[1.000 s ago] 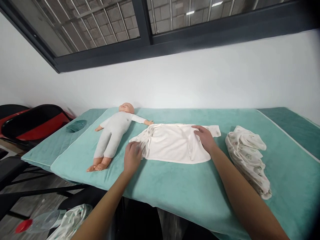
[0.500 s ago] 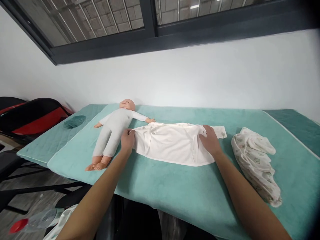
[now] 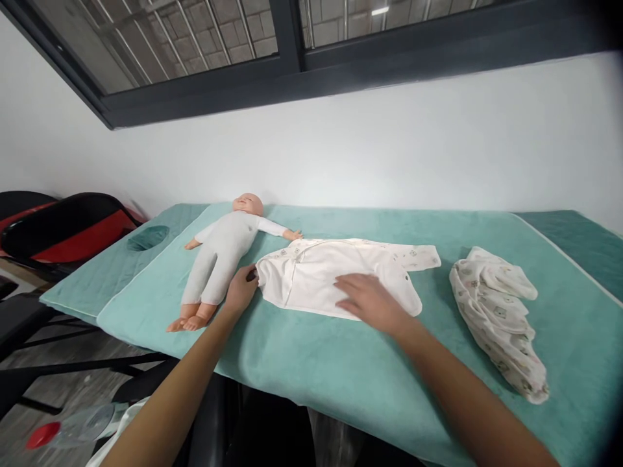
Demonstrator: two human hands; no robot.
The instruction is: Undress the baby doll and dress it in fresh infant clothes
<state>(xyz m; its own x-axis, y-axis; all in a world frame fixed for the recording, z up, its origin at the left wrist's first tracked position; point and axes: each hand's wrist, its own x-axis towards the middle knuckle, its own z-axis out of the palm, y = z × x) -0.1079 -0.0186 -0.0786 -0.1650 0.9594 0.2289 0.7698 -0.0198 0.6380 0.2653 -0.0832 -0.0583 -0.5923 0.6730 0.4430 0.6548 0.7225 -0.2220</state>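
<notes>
Left hand: fingers curled together, pinching the left end of the white cotton baby garment; thumb side hidden, so the exact grip cannot be told.

Right hand: palm down, fingers stretched out flat and slightly spread, pressing on the near middle part of the garment; nothing grasped.

White cotton baby garment: lies flat and lengthwise on the teal terry-cloth padded table, near the middle of it, one sleeve with a small print reaching right toward the far edge.

Soft-bodied baby doll in a pale grey suit: on its back, just left of the garment, arms spread, one doll hand touching or just beside the garment's far left corner.

Crumpled white patterned cloth: on the table, right of the garment, apart from it.

Red and black chair: beyond the table's left end.

Clear plastic bottle with a red cap: on the floor, lower left.
</notes>
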